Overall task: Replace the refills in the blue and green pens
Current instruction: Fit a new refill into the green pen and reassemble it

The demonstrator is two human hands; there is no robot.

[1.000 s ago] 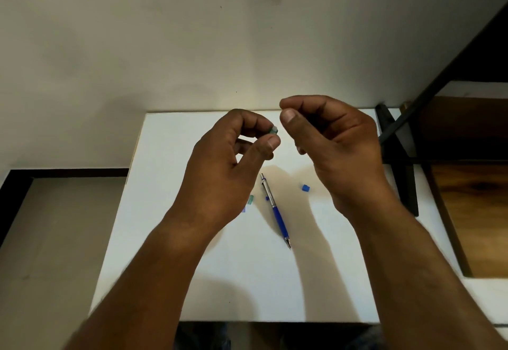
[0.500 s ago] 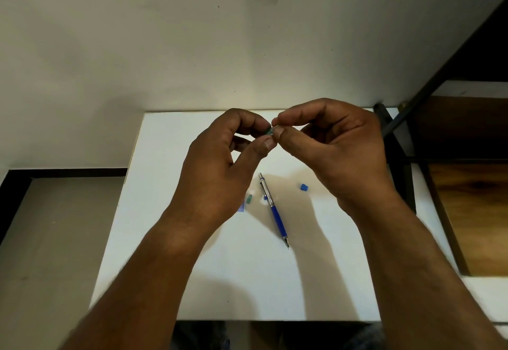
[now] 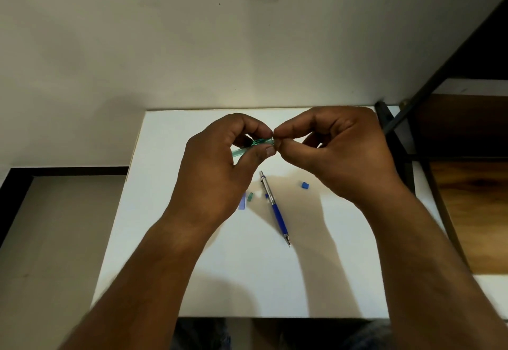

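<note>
My left hand [image 3: 217, 171] grips a clear green pen barrel [image 3: 255, 146] above the white table [image 3: 165, 239], its open end pointing right. My right hand [image 3: 338, 154] pinches its thumb and forefinger together right at that end; what they hold is hidden. On the table below lies a blue and silver pen [image 3: 275, 209], tip toward me. A small green piece [image 3: 250, 197] and a pale blue strip [image 3: 242, 201] lie just left of it, partly behind my left hand. A small blue cap [image 3: 304, 184] lies to its right.
The table stands against a plain wall. A dark metal frame [image 3: 398, 140] with a wooden shelf [image 3: 472, 212] rises at the table's right side. The table's left edge drops to the floor.
My hands were apart a second ago. My right hand has moved left until its fingertips meet the end of the green barrel, and more of the barrel shows in my left hand.
</note>
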